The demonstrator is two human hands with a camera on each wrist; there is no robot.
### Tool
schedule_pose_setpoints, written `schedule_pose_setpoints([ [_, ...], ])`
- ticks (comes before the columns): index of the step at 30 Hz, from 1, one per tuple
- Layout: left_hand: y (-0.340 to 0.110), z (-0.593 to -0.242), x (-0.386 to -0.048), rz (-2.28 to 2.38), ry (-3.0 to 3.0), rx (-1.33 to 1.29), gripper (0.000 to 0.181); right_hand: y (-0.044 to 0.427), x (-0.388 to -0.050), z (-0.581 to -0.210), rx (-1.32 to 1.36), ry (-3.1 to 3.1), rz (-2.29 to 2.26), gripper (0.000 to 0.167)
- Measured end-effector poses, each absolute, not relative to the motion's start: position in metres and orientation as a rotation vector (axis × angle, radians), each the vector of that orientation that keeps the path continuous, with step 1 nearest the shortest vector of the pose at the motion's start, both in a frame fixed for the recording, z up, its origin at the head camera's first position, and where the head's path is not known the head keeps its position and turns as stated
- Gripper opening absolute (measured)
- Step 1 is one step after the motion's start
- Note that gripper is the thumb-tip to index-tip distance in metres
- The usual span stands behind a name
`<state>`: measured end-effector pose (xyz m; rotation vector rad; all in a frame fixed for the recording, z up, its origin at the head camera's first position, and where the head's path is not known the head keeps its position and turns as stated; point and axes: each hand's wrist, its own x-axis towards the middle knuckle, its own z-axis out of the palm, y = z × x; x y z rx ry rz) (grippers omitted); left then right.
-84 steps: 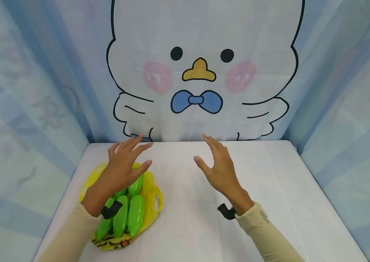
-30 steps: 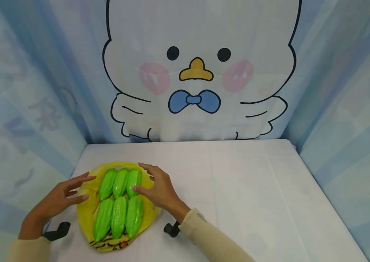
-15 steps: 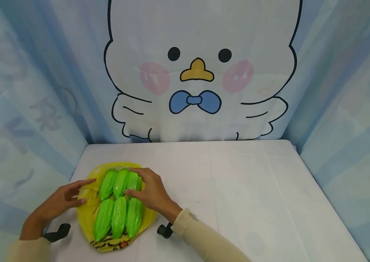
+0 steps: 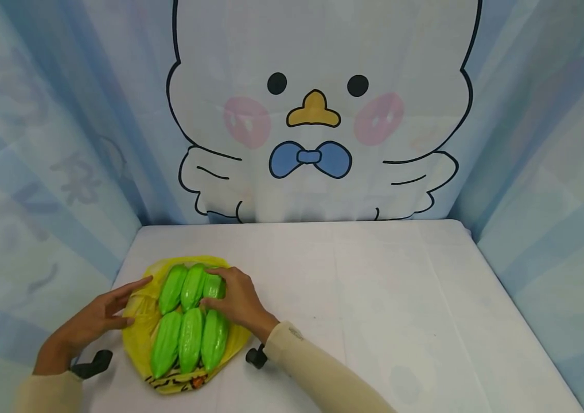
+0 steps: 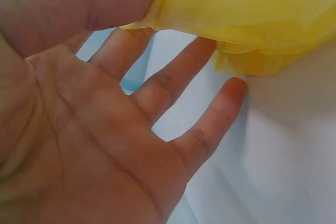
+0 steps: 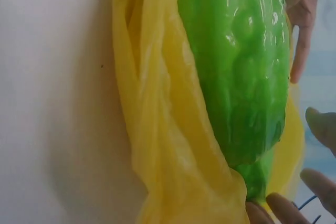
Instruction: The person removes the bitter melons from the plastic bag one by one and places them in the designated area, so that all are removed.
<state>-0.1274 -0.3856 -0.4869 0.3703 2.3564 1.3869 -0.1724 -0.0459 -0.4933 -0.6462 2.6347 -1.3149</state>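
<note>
A yellow plastic bag [image 4: 139, 338] lies flat at the left of the table with several green ridged vegetables [image 4: 190, 341] on it in two rows. My left hand [image 4: 82, 327] is at the bag's left edge, its fingers spread; in the left wrist view the thumb and some fingertips of the hand [image 5: 89, 129] meet the yellow plastic [image 5: 252, 9]. My right hand [image 4: 240, 301] arches over the upper right green vegetable [image 4: 214, 287], thumb and fingers spread around it. The right wrist view shows its fingertips [image 6: 289, 208] beside the green vegetables [image 6: 241, 66]; contact is partly hidden.
The white tabletop [image 4: 374, 310] extends to the right of the bag. Behind it hangs a curtain [image 4: 318, 189] with a cartoon bird, and blue and white curtains [image 4: 39, 172] stand at both sides.
Both hands have come down from above the table to the bag. My right hand has moved left over the upper right vegetable, with only a slight shift in the last half second.
</note>
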Motion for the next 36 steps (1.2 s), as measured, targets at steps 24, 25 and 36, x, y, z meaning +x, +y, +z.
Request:
schedule_pose_setpoints([
  [24,-0.385,-0.485,-0.128,1.387,2.352,0.408,0.074,-0.069,-0.174,-0.506,-0.519,2.855,-1.182,0.058],
  [25,-0.385,-0.485,-0.128,1.385,2.354,0.409,0.074,-0.069,-0.174,-0.507,-0.517,2.861,-1.167,0.059],
  [36,-0.382,-0.486,-0.128,1.415,2.334,0.428,0.072,-0.068,-0.174,-0.511,-0.508,2.856,-1.199,0.059],
])
